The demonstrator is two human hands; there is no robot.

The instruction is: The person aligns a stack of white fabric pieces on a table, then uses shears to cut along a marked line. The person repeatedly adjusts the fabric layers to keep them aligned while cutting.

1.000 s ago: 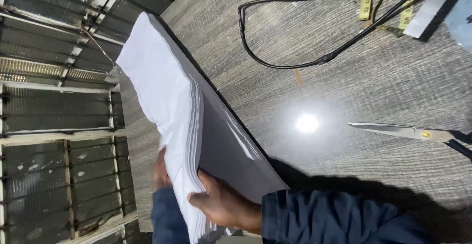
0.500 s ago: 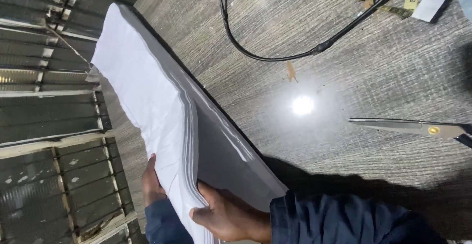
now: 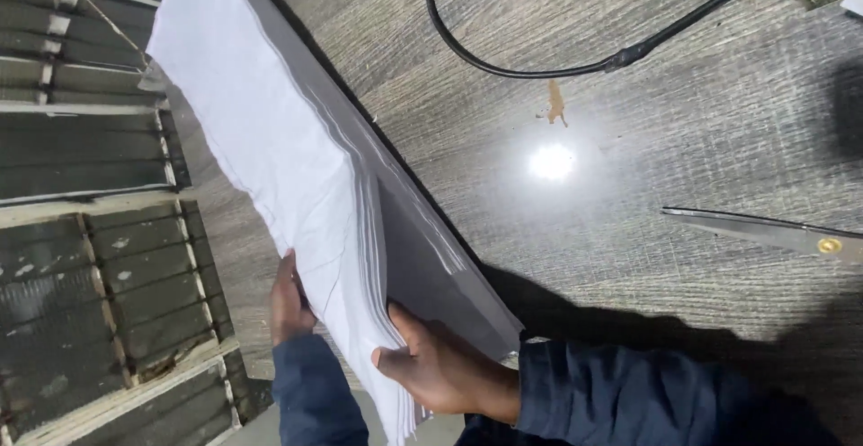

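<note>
A thick stack of white sheets (image 3: 270, 158) stands on edge on the grey wood-grain table (image 3: 629, 257), leaning from lower right to upper left. My left hand (image 3: 289, 298) presses flat on the stack's left face near its lower end. My right hand (image 3: 440, 365), in a dark blue sleeve, grips the stack's near edge and grey right face, thumb over the sheet edges. Both hands hold the stack between them.
Scissor blades (image 3: 764, 230) with a brass pivot lie on the table at the right. A black cable (image 3: 539, 64) loops across the top. A small brown scrap (image 3: 557, 102) lies near a bright light reflection. Dark slatted panels (image 3: 81, 230) fill the left side.
The view has come closer to the stack and shifted. Both hands keep their hold, the left one sliding slightly up the stack's left face.
</note>
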